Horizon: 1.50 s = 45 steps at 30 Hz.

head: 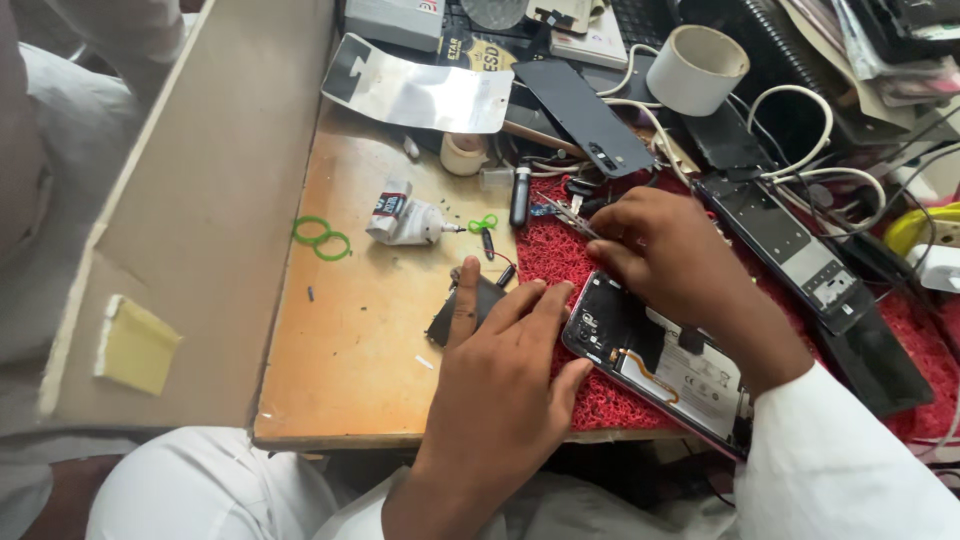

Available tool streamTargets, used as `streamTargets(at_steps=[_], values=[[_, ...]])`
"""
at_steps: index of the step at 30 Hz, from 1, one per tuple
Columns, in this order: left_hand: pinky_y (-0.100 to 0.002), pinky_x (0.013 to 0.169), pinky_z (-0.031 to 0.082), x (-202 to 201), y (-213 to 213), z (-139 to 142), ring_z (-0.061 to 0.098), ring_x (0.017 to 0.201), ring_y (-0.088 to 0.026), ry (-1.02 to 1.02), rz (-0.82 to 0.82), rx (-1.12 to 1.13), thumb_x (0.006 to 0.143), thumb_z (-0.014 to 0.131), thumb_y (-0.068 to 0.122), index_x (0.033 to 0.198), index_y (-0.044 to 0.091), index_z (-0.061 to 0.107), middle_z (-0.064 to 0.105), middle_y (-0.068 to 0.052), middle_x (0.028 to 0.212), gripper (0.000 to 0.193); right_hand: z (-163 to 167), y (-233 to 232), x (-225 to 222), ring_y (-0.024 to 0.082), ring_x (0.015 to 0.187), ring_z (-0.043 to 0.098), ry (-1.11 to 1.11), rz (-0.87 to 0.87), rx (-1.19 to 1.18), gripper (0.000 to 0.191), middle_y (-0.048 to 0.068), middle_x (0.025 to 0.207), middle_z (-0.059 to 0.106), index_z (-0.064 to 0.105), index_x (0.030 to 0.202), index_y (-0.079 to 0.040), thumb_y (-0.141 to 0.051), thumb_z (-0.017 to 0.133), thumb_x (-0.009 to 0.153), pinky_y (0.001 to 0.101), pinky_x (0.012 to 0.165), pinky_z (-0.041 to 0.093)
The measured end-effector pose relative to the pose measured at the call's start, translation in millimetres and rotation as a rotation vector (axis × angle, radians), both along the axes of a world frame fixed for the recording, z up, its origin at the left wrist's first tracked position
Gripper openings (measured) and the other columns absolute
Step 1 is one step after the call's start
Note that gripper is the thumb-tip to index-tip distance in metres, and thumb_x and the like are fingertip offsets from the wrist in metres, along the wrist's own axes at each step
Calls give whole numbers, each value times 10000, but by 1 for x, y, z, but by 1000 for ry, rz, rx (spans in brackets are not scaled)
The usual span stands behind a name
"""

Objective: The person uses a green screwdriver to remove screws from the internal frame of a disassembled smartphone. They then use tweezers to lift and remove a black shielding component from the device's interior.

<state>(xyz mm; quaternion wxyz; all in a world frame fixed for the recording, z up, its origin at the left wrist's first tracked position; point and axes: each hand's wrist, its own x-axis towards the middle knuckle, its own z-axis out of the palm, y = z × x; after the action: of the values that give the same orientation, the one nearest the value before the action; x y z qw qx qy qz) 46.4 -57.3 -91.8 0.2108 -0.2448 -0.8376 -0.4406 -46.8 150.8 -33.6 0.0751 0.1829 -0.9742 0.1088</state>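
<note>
An opened smartphone point(655, 362) lies back-side up on a red mat point(560, 250), its dark boards, orange flex cable and white-labelled battery showing. My left hand point(505, 390) rests flat on the mat beside the phone, fingers touching its upper left corner and a small dark plate point(470, 305). My right hand point(670, 250) hovers over the phone's top edge and pinches metal tweezers point(570, 215) that point up and left.
On the wooden bench point(370, 330) lie a squeezed glue tube point(405, 215), green rubber rings point(322, 238) and a black pen-shaped tool point(519, 195). Behind are a phone back cover point(585, 115), a tape roll point(697, 68), white cables point(800, 130) and a dark phone frame point(800, 250). A yellow sponge point(135, 345) sits left.
</note>
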Motion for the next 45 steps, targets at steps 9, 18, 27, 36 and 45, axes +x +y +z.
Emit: streamTargets(at_steps=[9,18,27,36,45], values=[[-574,1267,141,-6,-5,-4,589,1265,-299,-20,-28,9,810,765,220,1325,-93,571,704,-166,1114,633,9,27,23,117,751,732,-168,-269,-244,228,62,890,791,741,1115,-49,-146,727,909,281,666,595],[-519,1227,311,-30,18,30,614,1146,-328,-13,57,-11,899,745,277,1295,-27,596,678,-167,1086,520,33,26,49,188,700,707,-105,-223,-9,261,77,882,775,772,1099,-105,-184,790,851,328,619,587],[-523,1263,220,-10,10,2,562,1281,-314,14,-89,-28,791,801,285,1423,-65,494,654,-179,1229,785,-3,25,95,220,899,739,121,-28,-101,301,73,1039,753,795,1078,-128,-56,773,786,334,753,590],[-544,1269,189,-17,11,-1,568,1270,-301,6,-94,-40,795,795,316,1430,-80,483,664,-172,1232,810,-3,22,80,206,831,745,109,10,-108,271,77,1010,748,806,1037,-147,-58,799,781,321,680,598],[-549,1270,179,-17,8,-4,572,1264,-311,13,-98,-47,812,787,314,1427,-89,485,664,-180,1217,795,3,21,77,190,765,743,26,11,-109,275,51,937,749,804,1027,-135,-46,797,767,315,648,590]])
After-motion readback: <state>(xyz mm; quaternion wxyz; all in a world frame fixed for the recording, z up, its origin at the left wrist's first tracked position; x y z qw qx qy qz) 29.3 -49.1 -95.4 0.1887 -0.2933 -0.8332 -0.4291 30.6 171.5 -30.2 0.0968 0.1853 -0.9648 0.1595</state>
